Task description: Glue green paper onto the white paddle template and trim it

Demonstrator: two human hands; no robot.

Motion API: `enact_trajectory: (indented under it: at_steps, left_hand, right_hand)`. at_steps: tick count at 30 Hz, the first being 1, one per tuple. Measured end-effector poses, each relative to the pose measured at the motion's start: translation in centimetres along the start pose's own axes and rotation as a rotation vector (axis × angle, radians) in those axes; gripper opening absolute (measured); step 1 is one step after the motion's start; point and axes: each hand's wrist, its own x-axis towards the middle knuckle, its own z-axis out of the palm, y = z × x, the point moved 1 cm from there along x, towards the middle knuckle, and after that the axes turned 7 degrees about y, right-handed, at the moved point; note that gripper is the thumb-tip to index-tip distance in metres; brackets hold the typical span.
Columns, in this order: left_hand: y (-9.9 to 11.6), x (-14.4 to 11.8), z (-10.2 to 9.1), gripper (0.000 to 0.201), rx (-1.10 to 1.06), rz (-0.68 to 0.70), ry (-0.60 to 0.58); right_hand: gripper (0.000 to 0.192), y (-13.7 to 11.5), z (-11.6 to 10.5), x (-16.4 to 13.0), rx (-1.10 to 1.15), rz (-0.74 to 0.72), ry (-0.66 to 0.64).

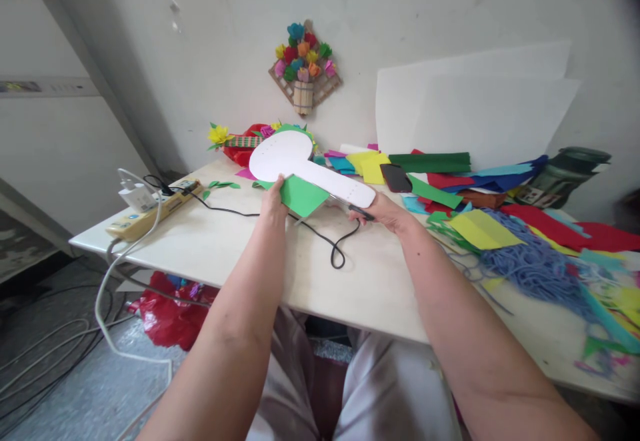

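Note:
My left hand [274, 202] pinches a green sheet of paper [303, 196] at its left edge, above the table. Over that sheet lies a flat white piece [320, 173] with a round head and a long straight arm. My right hand [385, 213], at the arm's right end, is closed on black-handled scissors [361, 212]; a thin metal edge points left toward the green paper. The white piece partly hides the blades. Under my hands a black cord [338, 254] crosses the table, with one end disappearing near my right fingers.
A yellow power strip [150, 213] with a white charger [137, 196] sits at left. Paper flowers [220, 134] stand at the back. To the right are a phone [395, 178], coloured papers [487, 229], blue yarn [530, 268] and a dark bottle [565, 178]. A red bag [173, 311] hangs below.

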Motion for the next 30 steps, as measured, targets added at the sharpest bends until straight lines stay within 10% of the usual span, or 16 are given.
enact_trajectory:
  at_steps: [30]
  left_hand:
    - [0.52, -0.81, 0.06, 0.025, 0.001, 0.0, -0.011]
  right_hand:
    - [0.046, 0.02, 0.26, 0.18, -0.069, -0.01, 0.06]
